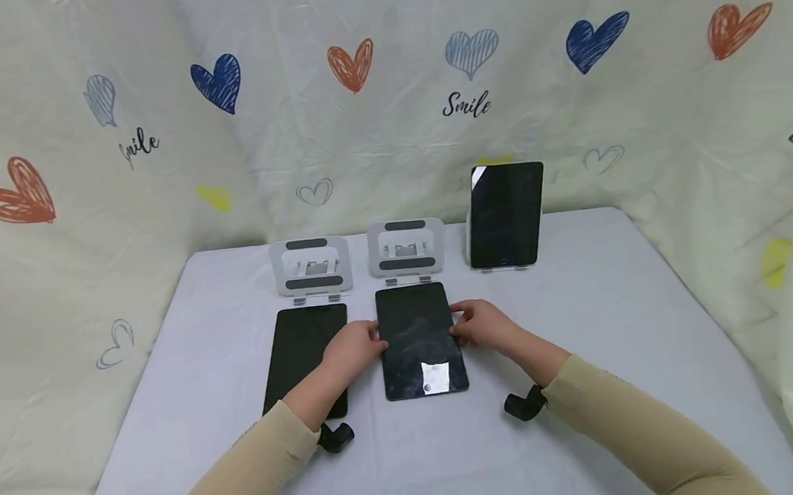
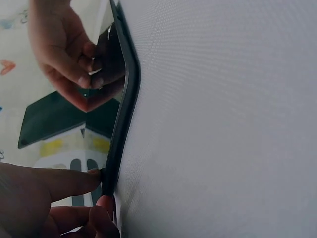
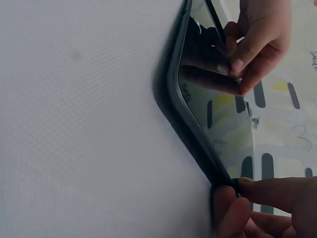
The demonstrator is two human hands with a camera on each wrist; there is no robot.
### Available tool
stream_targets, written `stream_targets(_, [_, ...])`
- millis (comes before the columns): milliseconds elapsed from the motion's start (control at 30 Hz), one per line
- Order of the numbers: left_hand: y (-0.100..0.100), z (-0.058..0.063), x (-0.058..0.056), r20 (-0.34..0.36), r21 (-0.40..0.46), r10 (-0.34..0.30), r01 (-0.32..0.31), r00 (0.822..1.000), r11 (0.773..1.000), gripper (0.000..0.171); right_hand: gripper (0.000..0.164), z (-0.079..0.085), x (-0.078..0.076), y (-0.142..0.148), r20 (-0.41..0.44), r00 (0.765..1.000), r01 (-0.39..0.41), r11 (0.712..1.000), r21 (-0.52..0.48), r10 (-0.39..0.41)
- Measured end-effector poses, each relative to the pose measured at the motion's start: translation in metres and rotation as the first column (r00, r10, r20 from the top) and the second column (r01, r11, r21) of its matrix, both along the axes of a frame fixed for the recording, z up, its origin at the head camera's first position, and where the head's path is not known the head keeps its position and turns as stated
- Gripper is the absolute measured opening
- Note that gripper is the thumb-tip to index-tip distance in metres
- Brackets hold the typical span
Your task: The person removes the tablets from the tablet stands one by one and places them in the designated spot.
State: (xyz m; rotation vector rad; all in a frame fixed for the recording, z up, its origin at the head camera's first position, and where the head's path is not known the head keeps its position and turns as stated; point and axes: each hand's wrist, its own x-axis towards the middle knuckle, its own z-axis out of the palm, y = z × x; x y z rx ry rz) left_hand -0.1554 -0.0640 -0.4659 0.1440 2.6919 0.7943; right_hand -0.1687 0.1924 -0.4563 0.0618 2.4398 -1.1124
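A black tablet (image 1: pixel 416 330) lies screen up in the middle of the table, light reflecting near its round button. My left hand (image 1: pixel 355 342) pinches its left long edge, thumb on top and fingers at the underside in the left wrist view. Opposite it, my right hand (image 1: pixel 482 324) pinches the right long edge the same way, as the right wrist view shows. Whether the tablet is slightly raised off the cloth I cannot tell. Just beyond its far edge stands a white tablet stand (image 1: pixel 407 264) with grey pads.
Partly under my left forearm lies a second black tablet (image 1: pixel 306 338). Behind it is another white stand (image 1: pixel 314 282). A third tablet (image 1: pixel 508 217) leans upright on a stand at the back right. The white-covered table (image 1: pixel 620 385) meets a heart-printed curtain (image 1: pixel 403 147) behind.
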Motion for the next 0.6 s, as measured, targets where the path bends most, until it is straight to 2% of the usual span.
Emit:
stream_targets(67, [0.0006, -0.0008, 0.0010, -0.008, -0.018, -0.015, 0.015, 1.000, 1.000, 0.042, 0.052, -0.0005, -0.0003, -0.0004, -0.009, 1.000, -0.027, 0.999, 0.029, 0.027])
stream_targets(233, [0.0027, -0.0004, 0.0031, -0.010, -0.049, -0.025, 0.024, 1.000, 0.999, 0.012, 0.053, -0.0009, 0.0008, -0.0019, -0.015, 0.998, -0.065, 0.992, 0.105, 0.067])
stream_targets(367, [0.0047, 0.0007, 0.0051, -0.016, -0.057, -0.023, 0.022, 1.000, 0.998, 0.013, 0.053, 0.0001, 0.0026, -0.0024, -0.021, 0.997, -0.077, 0.988, 0.136, 0.080])
stream_targets(500, [0.0053, 0.0015, 0.0056, -0.023, -0.060, -0.013, 0.012, 1.000, 0.998, 0.038, 0.054, 0.0006, 0.0024, -0.0012, -0.032, 0.995, -0.088, 0.985, 0.146, 0.093])
stream_targets(600, [0.0043, 0.0015, 0.0051, -0.029, -0.058, 0.004, -0.006, 1.000, 0.998, 0.046, 0.052, -0.0010, 0.0012, 0.0005, -0.029, 0.996, -0.084, 0.987, 0.134, 0.089])
